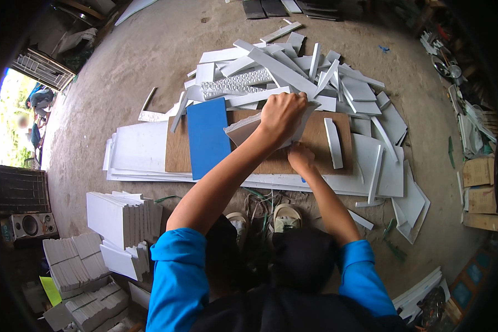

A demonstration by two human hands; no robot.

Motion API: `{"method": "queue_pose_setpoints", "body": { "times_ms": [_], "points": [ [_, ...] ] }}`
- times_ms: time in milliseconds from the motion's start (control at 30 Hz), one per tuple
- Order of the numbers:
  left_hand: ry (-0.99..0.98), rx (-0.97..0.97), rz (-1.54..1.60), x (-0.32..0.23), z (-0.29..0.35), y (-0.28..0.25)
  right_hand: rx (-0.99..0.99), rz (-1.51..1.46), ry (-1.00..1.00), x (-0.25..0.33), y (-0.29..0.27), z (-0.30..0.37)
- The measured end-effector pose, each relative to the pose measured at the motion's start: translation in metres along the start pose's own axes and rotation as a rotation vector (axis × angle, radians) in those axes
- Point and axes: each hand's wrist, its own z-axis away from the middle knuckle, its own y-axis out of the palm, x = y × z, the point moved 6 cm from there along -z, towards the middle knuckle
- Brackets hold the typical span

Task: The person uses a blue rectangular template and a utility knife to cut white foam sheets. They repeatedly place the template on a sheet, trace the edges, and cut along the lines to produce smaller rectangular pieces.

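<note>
My left hand (284,116) is closed over the top of a pale foam-like board (242,130). That board stands tilted above a brown wooden board (177,149), and its face is partly hidden by my wrist. Just below and to the right, my right hand (301,159) is curled into a fist close to the held board. A bit of blue shows under this fist, but what the fingers grip is hidden. On the wooden board, a flat blue panel (208,138) lies left of my hands and a narrow white strip (333,143) lies to their right.
Large white sheets (138,146) lie under the wooden board. Beyond it spreads a heap of white offcuts (282,66). Stacks of white pieces (119,218) stand at lower left, near a speaker (33,226). Cardboard boxes (478,191) line the right side. A person (39,99) is outside the doorway.
</note>
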Motion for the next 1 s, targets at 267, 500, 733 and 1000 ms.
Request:
{"method": "queue_pose_setpoints", "body": {
  "times_ms": [267,500,733,1000],
  "points": [
    [0.012,-0.042,0.001,-0.003,0.004,0.000,0.022,-0.075,0.053,0.001,-0.003,0.023],
    [0.044,0.021,0.027,-0.007,0.006,-0.002,-0.033,-0.053,0.005,-0.006,0.017,0.014],
    [0.024,-0.022,0.004,-0.003,0.002,-0.003,-0.132,0.006,-0.027,-0.020,0.038,0.013],
    [-0.053,-0.017,0.014,0.014,-0.011,0.006,-0.146,0.128,-0.048,-0.022,0.040,0.048]
  ]
}}
